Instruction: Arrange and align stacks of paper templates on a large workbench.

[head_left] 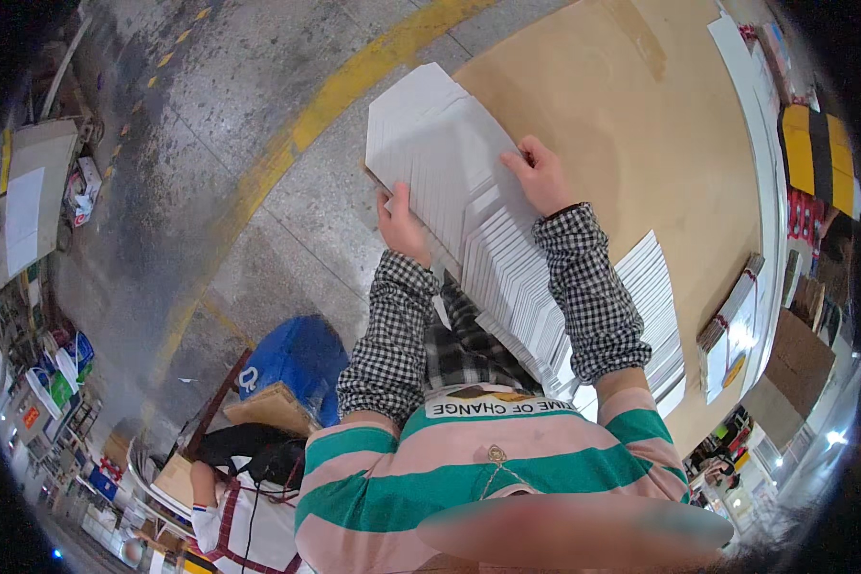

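Note:
A long fanned stack of white card sheets (450,143) lies along the left edge of the brown table (641,115), running back toward my body in overlapping layers. My left hand (404,227) grips the stack's left edge, thumb on top and the other fingers partly hidden at the side. On the opposite edge, my right hand (542,179) is closed, with thumb and curled fingers against the sheets. Its fingertips are partly hidden. More fanned white sheets (652,306) lie beside my right forearm, which covers part of them.
Flat bundles of printed sheets (734,330) lie at the table's right side. To the left runs a concrete floor with a yellow line (297,134). A blue bag (301,364) stands at lower left, near another person (249,507) in a white top.

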A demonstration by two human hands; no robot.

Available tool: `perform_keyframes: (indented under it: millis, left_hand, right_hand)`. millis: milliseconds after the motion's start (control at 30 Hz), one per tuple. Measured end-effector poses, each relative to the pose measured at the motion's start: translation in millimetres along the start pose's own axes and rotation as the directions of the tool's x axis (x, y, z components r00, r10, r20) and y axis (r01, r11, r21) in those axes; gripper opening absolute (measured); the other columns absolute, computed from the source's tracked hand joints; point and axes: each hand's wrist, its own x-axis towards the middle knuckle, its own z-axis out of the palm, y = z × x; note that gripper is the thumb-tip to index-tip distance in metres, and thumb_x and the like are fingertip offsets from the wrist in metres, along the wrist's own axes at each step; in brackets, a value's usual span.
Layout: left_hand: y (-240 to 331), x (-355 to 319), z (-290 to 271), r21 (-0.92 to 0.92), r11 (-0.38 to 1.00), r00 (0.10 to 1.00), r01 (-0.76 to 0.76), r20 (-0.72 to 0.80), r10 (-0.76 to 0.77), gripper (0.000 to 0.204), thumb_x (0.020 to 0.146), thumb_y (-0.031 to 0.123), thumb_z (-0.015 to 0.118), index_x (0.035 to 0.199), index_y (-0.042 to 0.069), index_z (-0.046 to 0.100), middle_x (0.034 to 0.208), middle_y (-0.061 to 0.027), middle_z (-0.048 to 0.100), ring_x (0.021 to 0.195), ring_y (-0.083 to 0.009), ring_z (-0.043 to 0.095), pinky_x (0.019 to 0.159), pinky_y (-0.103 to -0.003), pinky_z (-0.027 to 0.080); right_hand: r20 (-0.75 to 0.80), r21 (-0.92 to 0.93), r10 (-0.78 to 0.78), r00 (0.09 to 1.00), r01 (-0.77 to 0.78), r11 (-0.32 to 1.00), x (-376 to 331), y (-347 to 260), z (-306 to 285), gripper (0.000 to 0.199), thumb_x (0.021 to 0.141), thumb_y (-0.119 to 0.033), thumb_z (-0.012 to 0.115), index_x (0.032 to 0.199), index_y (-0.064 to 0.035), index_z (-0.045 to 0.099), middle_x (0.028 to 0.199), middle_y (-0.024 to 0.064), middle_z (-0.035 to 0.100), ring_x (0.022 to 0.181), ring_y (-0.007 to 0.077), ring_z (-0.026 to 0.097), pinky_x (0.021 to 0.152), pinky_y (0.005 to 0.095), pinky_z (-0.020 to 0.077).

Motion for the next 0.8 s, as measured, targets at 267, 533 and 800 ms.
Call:
perform_keyframes:
  millis: [267,533,800]
  left_hand:
    - [5.9,-5.0,5.3,-0.031,0.999,1.000,0.009,-0.013,-0.010,0.055,0.083,0.030,0.054,0.124,-0.002,0.034,0.117,-0.0131,0.047,0.102,-0.0215,0.049,0.086,-0.030,0.039]
    - [-0.2,2.3,-0.6,-0.089,0.996,0.996,0.011,0.095,-0.003,0.051,0.084,0.029,0.053,0.124,0.001,0.035,0.117,-0.0117,0.047,0.103,-0.0210,0.048,0.088,-0.032,0.039]
    - [8.0,-22.3,-0.7,0.178,0.975,0.992,-0.129,0.040,0.124,0.061,0.085,0.030,0.054,0.129,-0.003,0.028,0.122,-0.0130,0.044,0.108,-0.0197,0.044,0.092,-0.031,0.035]
  right_hand:
    - [0.006,0.011,0.020,1.000,-0.020,1.000,1.7,-1.4,-3.8,0.026,0.075,-0.018,0.062,0.068,-0.0020,0.043,0.057,0.0010,0.038,0.057,0.0098,0.037,0.051,0.0265,0.0341]
    - [-0.066,-0.039,0.000,0.998,-0.002,0.999,1.1,-1.1,1.8,0.027,0.077,-0.020,0.063,0.068,-0.0012,0.045,0.057,0.0006,0.039,0.056,0.0083,0.036,0.049,0.0255,0.0324]
    - [0.024,-0.160,0.135,0.991,-0.129,0.979,3.4,7.7,-21.6,0.032,0.076,-0.030,0.060,0.072,0.0019,0.055,0.069,0.0156,0.057,0.061,0.0249,0.054,0.058,0.0349,0.0424]
